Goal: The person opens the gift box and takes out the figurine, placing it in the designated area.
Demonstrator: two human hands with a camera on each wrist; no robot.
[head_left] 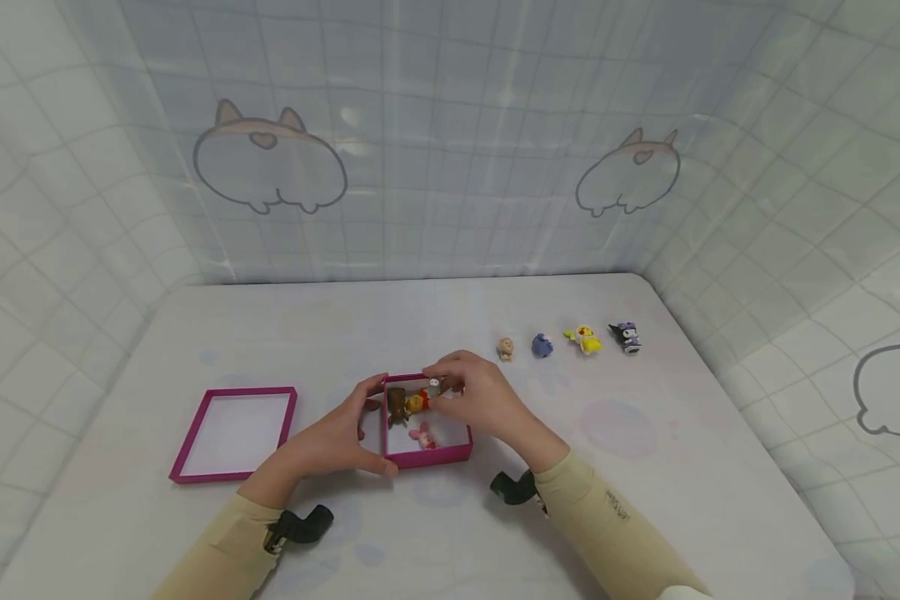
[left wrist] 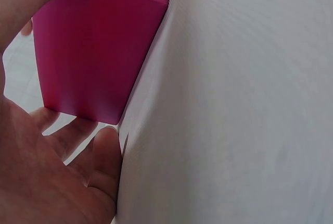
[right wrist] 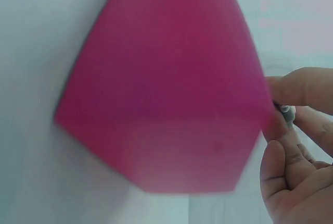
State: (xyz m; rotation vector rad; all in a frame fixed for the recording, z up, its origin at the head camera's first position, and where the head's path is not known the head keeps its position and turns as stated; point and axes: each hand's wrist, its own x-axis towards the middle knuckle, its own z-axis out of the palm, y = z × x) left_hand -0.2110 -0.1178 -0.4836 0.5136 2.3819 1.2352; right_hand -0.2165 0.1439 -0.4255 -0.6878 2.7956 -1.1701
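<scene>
A magenta box (head_left: pixel 429 457) with a white inside stands open-topped on the table. My left hand (head_left: pixel 337 437) grips its left side, thumb at the near corner and fingers at the far one; the left wrist view shows the magenta wall (left wrist: pixel 99 52) between them. Over the box's far right part, my right hand (head_left: pixel 487 400) pinches a small grey figurine (head_left: pixel 434 387), mostly covered by the fingers. Inside the box lie a brown figurine (head_left: pixel 397 406), a yellow bear figurine in red (head_left: pixel 416 403) and a pink figurine (head_left: pixel 423 436).
The box lid (head_left: pixel 232 477), magenta-rimmed and white inside, lies to the left. Toward the back right stand a beige figurine (head_left: pixel 506 348), a blue figurine (head_left: pixel 542 345), a yellow figurine (head_left: pixel 588 340) and a black-and-purple figurine (head_left: pixel 627 337) in a row. A tiled curtain (head_left: pixel 450 167) surrounds the table.
</scene>
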